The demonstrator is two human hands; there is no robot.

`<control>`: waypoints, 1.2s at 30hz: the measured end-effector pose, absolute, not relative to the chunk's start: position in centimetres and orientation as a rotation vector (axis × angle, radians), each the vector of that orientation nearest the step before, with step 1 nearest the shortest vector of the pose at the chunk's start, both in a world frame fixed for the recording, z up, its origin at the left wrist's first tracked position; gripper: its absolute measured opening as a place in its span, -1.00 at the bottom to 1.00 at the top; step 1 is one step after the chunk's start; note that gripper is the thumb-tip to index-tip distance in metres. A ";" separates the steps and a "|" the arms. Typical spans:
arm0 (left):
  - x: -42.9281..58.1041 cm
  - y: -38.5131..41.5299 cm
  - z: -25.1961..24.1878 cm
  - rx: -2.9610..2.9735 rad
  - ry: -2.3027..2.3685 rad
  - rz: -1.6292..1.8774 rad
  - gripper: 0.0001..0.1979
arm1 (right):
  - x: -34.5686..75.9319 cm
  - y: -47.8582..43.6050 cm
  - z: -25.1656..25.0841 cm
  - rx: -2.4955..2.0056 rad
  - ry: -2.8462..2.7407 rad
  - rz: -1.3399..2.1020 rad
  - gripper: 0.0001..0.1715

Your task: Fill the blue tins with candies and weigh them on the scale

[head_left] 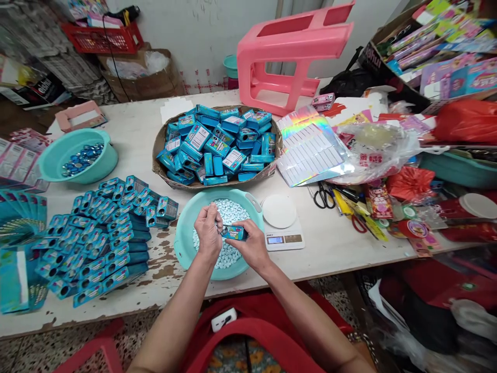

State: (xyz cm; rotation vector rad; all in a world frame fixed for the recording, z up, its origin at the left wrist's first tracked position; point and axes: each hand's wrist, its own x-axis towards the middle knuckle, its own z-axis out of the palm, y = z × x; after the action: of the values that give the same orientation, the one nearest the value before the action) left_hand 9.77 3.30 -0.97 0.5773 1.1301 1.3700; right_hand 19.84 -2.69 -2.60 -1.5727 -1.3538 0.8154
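My right hand [251, 245] grips a small blue box [234, 232] over a teal bowl [186, 228] full of pale blue round candies [232, 212]. My left hand [208, 232] is pinched at the box's left end, fingers together; what it holds there is hidden. Behind the bowl sits a cardboard tray [163, 173] heaped with blue boxes [217, 145]. To the left lies a stacked pile of several open blue boxes [104, 233].
A small digital scale [282, 225] stands right of the bowl. A second teal bowl [58, 155] with dark blue pieces sits at the left. Holographic sheets [310, 145], scissors [322, 196], a pink stool [291, 57] and packaging clutter fill the right side.
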 end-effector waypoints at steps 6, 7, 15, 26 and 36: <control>9.7 3.4 -0.7 0.663 1.098 1.087 -0.72 | 20.1 -2.6 -3.0 -1.561 -1.300 0.934 -0.60; 9.2 3.6 -0.9 0.683 1.096 1.073 -0.73 | 20.3 -2.7 -3.0 -1.557 -1.272 0.968 -0.60; 3.6 7.3 -5.7 1.725 1.526 0.621 -0.71 | 26.9 -3.8 -0.9 -1.396 -1.000 1.100 -0.51; 14.0 23.0 -3.2 1.966 2.101 0.174 -0.35 | 36.0 1.0 -8.3 -1.649 -0.795 0.678 -0.49; 7.7 15.9 -0.1 1.083 1.476 1.086 -0.29 | 34.1 -1.5 -5.1 -1.663 -0.966 0.428 -0.41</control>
State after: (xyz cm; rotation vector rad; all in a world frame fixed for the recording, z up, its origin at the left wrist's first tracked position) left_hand 7.65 15.92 -0.11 1.0833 1.4759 1.0860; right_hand 34.06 -1.54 -5.12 -1.6635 -0.9664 0.4283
